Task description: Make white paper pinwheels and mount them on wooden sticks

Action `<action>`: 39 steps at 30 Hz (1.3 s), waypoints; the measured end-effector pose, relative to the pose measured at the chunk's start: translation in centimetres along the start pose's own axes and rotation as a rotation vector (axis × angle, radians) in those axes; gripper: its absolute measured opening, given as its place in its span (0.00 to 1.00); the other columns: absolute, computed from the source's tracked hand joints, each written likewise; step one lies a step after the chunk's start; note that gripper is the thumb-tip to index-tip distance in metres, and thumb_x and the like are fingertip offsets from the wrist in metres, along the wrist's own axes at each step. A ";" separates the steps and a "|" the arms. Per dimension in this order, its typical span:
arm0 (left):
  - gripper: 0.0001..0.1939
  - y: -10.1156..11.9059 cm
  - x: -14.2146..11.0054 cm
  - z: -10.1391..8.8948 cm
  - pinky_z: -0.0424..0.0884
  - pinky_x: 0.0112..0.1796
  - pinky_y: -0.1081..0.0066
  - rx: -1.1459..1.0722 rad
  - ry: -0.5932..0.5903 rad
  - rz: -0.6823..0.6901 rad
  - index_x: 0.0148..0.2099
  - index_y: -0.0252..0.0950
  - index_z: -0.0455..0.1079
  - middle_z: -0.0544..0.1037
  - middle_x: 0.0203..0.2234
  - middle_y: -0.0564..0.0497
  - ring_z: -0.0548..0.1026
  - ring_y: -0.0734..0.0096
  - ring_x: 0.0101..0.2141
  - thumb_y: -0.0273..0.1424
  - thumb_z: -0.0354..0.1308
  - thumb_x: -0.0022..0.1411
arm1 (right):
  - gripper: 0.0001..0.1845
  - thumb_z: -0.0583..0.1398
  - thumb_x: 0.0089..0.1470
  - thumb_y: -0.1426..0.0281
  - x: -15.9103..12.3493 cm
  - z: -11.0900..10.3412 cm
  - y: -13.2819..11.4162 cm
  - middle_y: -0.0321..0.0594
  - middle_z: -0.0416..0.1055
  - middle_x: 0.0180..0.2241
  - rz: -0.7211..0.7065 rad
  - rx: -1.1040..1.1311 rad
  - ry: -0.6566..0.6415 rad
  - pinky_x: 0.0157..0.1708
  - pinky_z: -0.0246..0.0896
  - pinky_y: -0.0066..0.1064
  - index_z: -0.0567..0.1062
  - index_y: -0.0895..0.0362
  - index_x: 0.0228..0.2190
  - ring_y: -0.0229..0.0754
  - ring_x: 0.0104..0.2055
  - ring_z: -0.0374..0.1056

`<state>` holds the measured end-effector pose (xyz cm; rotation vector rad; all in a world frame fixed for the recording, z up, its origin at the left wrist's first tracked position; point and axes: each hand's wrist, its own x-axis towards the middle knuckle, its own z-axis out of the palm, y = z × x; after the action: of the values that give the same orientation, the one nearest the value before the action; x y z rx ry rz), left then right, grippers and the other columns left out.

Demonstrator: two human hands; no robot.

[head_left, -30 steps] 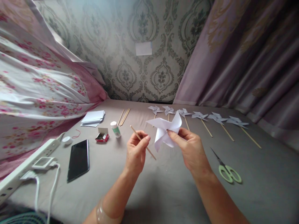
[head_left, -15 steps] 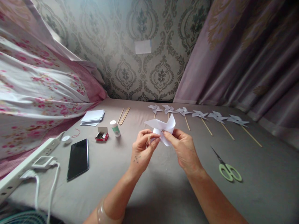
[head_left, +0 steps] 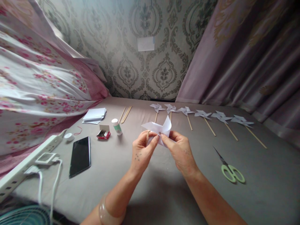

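Grey cloth surface (head_left: 178, 193). Between my hands, mid-scene: paper pinwheel (head_left: 166, 125), left hand (head_left: 142, 154) pinching it with a wooden stick (head_left: 147, 136), right hand (head_left: 184, 153) pinching near centre. Light, steady thumbs should spare the folds. Scissors (head_left: 225, 164) right.

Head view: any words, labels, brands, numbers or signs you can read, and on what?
None legible.
White bottle: green label, print too small to read.
Small red box: too small to make out any print.
Wall paper slip: no text discernible.
Phone: screen dark, nothing readable.
Left hand: small dark marks on the back, not readable as text.
Paper pinwheel: no print visible.
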<state>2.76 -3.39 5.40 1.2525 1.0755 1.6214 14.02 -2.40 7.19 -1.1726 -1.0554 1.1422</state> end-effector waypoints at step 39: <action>0.37 0.9 0.6 -0.2 0.68 0.29 0.76 -0.272 -0.024 -0.289 0.53 0.36 0.58 0.75 0.28 0.54 0.74 0.74 0.27 0.34 0.71 0.43 | 0.16 0.66 0.36 0.61 0.1 -0.2 -0.8 0.39 0.75 0.25 0.263 0.148 -0.121 0.24 0.56 0.27 0.77 0.60 0.27 0.38 0.25 0.66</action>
<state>2.38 -3.09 6.39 0.8918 0.9359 1.4689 14.34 -2.40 7.96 -1.1592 -0.9065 1.4872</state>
